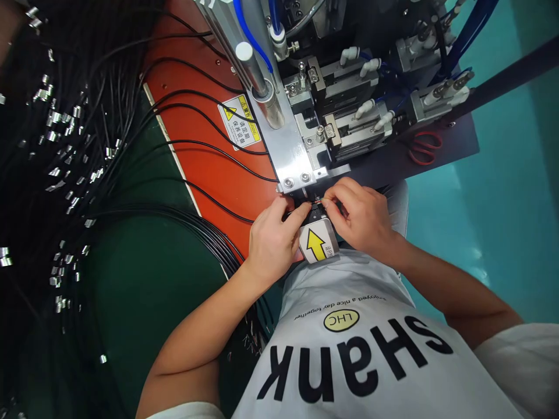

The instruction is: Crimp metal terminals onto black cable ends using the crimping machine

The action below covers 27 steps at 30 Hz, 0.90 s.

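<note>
At the near end of a metal machine [293,160], both hands meet over a small dark slot. My left hand [275,235] is closed, thumb and forefinger pinched at the end of a black cable [238,215], most of which is hidden by the hand. Close beside it, my right hand [360,215] pinches thin wires [317,202], partly reddish, that show between the fingertips. Just below the fingertips is a plate with a yellow arrow [317,243] pointing toward the slot.
Several black cables cross the orange machine base [201,169]. Left of it, a dark green table [144,273] holds a large heap of cables with shiny metal ends [65,119]. Red-handled scissors [425,148] lie right of the pneumatic cylinders [360,131]. A warning label [240,123] is on the base.
</note>
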Each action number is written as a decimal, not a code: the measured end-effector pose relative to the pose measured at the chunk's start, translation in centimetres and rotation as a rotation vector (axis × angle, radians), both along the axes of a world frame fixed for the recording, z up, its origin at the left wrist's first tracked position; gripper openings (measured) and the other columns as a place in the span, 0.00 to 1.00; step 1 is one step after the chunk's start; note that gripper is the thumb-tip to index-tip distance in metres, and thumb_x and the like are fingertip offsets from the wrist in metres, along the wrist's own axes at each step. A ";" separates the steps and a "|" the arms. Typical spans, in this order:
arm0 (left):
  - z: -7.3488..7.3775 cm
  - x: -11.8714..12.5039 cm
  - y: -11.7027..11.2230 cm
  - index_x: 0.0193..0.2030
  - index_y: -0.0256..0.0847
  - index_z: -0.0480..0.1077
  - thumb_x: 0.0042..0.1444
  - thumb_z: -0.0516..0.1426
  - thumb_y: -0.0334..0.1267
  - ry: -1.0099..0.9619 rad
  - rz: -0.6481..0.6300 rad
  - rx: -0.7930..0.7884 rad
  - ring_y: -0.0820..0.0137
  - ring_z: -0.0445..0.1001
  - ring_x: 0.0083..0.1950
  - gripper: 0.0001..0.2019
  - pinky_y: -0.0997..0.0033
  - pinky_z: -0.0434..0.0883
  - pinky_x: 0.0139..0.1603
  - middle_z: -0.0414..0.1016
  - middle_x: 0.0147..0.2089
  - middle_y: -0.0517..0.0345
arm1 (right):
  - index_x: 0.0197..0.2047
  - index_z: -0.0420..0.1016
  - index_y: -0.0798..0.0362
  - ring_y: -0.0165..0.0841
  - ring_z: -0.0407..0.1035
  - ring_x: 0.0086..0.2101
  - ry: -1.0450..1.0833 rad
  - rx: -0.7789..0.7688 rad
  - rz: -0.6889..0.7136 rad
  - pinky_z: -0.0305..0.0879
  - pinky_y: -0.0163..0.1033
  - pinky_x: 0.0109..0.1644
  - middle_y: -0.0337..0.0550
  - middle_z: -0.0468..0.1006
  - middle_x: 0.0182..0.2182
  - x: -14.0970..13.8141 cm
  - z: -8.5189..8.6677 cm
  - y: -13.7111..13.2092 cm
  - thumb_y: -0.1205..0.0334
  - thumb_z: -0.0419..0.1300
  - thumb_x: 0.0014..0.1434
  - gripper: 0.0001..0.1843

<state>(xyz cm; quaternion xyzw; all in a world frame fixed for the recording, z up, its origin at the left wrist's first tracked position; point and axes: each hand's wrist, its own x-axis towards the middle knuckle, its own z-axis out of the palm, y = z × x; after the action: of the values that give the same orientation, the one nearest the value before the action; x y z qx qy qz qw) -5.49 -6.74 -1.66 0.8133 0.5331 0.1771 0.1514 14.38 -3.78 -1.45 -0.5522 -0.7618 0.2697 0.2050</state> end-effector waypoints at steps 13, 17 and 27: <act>-0.3 -0.2 -0.1 0.57 0.42 0.71 0.65 0.48 0.32 0.008 -0.011 0.040 0.64 0.69 0.44 0.17 0.67 0.65 0.40 0.70 0.45 0.47 | 0.40 0.80 0.50 0.29 0.62 0.26 0.327 -0.228 -0.192 0.58 0.37 0.32 0.39 0.73 0.29 -0.5 -1.1 0.4 0.57 0.61 0.62 0.09; -0.2 -0.1 -0.1 0.56 0.42 0.71 0.65 0.48 0.33 0.038 -0.034 0.055 0.63 0.69 0.43 0.17 0.65 0.63 0.40 0.72 0.45 0.47 | 0.37 0.79 0.50 0.29 0.59 0.25 0.349 -0.168 -0.234 0.55 0.36 0.29 0.37 0.69 0.25 -1.5 -1.1 0.5 0.60 0.62 0.60 0.05; 0.1 -0.2 0.0 0.53 0.40 0.71 0.67 0.49 0.35 0.039 -0.030 0.045 0.62 0.69 0.44 0.13 0.63 0.61 0.41 0.76 0.44 0.48 | 0.34 0.74 0.52 0.27 0.56 0.22 0.515 -0.290 -0.294 0.55 0.37 0.28 0.34 0.66 0.22 -0.9 -1.8 0.1 0.59 0.62 0.59 0.05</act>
<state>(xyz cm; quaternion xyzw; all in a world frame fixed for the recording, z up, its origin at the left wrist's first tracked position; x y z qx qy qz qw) -5.72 -6.73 -1.59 0.8277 0.5197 0.1709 0.1252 13.45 -3.68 -3.25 -0.5935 -0.5505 0.4737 0.3467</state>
